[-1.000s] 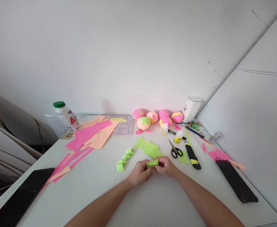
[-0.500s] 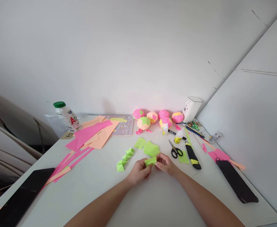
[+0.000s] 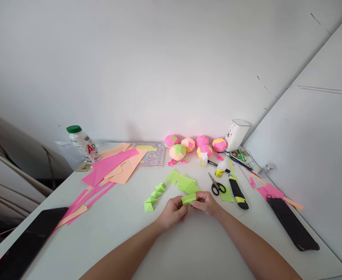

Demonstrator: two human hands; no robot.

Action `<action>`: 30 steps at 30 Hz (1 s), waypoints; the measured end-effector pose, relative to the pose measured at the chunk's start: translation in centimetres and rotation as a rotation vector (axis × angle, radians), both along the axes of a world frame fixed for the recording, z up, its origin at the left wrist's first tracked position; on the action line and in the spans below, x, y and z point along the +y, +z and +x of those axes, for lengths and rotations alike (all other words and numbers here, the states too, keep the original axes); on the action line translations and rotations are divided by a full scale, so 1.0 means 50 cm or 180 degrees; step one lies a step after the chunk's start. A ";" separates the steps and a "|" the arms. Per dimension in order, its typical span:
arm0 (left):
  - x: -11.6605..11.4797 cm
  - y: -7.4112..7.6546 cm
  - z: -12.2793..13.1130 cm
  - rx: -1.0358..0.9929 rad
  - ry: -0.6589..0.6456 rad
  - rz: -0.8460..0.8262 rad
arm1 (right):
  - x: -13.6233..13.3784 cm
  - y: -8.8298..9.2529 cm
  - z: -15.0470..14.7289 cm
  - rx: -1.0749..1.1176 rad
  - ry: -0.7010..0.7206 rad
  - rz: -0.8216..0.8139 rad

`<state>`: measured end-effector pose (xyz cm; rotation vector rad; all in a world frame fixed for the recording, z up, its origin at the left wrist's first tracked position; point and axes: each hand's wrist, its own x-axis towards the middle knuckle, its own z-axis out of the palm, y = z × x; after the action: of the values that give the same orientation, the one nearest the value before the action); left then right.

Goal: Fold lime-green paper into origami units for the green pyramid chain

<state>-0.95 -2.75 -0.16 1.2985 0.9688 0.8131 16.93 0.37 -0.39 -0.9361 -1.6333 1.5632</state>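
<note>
Between my hands is a small folded piece of green paper [image 3: 188, 199], held above the table. My left hand [image 3: 172, 212] pinches its left end, and my right hand [image 3: 207, 203] pinches the right end with thumb and fingers. Just beyond lies a stack of green paper squares [image 3: 186, 182], with a single green square [image 3: 173, 177] beside it. To the left, several folded green paper units [image 3: 153, 198] lie in a slanting row. Black-handled scissors [image 3: 217, 187] rest to the right of the stack.
Paper balls [image 3: 177, 152] line the wall behind glue bottles [image 3: 220, 169]. A utility knife [image 3: 238, 192] and a black phone case [image 3: 292, 223] lie right. Pink and orange sheets [image 3: 112, 165], a white bottle [image 3: 85, 144] and a black tablet [image 3: 27, 243] occupy the left.
The folded green paper has shifted slightly right. The fingers of my right hand have moved lower and further along its right end. Everything else on the table stays where it was.
</note>
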 end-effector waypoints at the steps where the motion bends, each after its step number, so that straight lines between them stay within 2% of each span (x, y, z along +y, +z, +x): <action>1: 0.001 -0.001 0.000 -0.0038 0.0005 0.0006 | 0.001 0.001 0.000 0.0038 -0.0028 -0.0039; 9: 0.002 -0.008 -0.001 -0.0303 0.0103 -0.0062 | 0.003 0.012 -0.002 0.0239 -0.0280 -0.0255; 15: 0.001 -0.005 -0.002 -0.0526 0.0251 -0.0113 | 0.009 0.009 0.002 0.0367 -0.0401 -0.0202; 19: 0.002 -0.002 0.000 -0.0634 0.0430 -0.0050 | 0.006 0.005 0.002 0.0209 -0.0255 -0.0164; 24: 0.006 -0.007 0.003 -0.0270 0.0239 0.0003 | -0.002 0.003 -0.001 -0.0060 -0.0012 -0.0014; 30: 0.005 -0.012 0.001 -0.0244 0.0159 -0.0034 | -0.001 -0.001 -0.004 0.0015 -0.0247 -0.0029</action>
<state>-0.89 -2.48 -0.75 1.2292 0.9464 0.8889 16.74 0.33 -0.45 -0.9882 -1.5691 1.5206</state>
